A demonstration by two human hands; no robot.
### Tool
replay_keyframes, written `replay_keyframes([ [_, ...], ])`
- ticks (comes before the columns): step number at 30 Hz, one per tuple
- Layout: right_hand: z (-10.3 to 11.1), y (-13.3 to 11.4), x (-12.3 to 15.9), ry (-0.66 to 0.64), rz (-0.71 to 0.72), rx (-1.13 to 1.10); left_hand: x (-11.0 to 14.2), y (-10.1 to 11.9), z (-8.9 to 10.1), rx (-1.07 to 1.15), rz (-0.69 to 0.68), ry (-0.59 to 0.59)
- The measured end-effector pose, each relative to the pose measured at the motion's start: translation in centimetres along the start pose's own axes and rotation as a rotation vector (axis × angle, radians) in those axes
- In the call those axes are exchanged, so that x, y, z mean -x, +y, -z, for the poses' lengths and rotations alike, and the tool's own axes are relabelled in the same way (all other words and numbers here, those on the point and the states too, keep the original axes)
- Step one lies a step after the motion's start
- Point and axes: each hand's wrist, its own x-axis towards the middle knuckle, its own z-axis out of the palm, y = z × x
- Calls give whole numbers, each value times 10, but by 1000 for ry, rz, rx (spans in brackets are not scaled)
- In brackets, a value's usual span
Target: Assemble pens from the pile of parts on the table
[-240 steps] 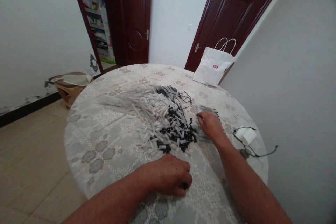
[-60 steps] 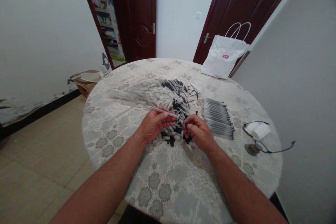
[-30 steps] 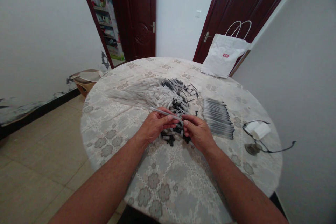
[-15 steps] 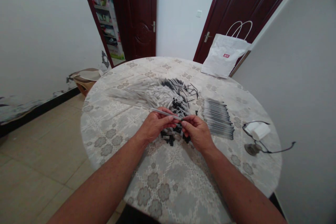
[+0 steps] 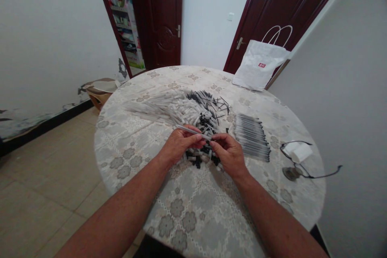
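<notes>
My left hand (image 5: 181, 144) is closed around a slim, translucent pen barrel (image 5: 189, 130), which slants down to the right in front of me. The fingers of my right hand (image 5: 230, 154) pinch the barrel's right end; whether a small part sits between those fingertips is hidden. Just beyond my hands lies a heap of loose white pen barrels (image 5: 151, 107) and short whitish pieces (image 5: 190, 109). Small black plugs (image 5: 206, 121) are scattered in the heap and beneath my hands. To the right, several pens with dark ends (image 5: 252, 137) lie side by side in a neat row.
Thin black refill-like sticks (image 5: 222, 105) lie behind the heap. On the right of the round, cloth-covered table (image 5: 178, 219) are eyeglasses (image 5: 317, 176), a white tissue-like bundle (image 5: 302, 151) and a small round grey object (image 5: 292, 173). A white paper bag (image 5: 260, 64) stands at the back right.
The barrel's right end has moved slightly right, up to my right fingertips, and the dark bit seen there before no longer shows. The camera view has shifted a little.
</notes>
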Motion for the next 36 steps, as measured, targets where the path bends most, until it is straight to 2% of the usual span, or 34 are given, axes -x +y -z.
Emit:
replay_keyframes([
  [4,2,3,0,-8,-26,55,1,1,0,-14,-10,-11],
  [10,7,6,1,-109,-60,175,2,0,-1,-66,-26,-45],
  [18,8,9,5,-65,93,220,2,0,-2,-33,-34,-25],
  [26,6,6,6,-165,55,280,3,0,-2,-54,-30,-69],
  [31,6,9,6,-120,77,204,3,2,-1,-66,-35,-39],
  [36,6,8,5,-100,131,300,3,3,-1,-78,-39,-33],
])
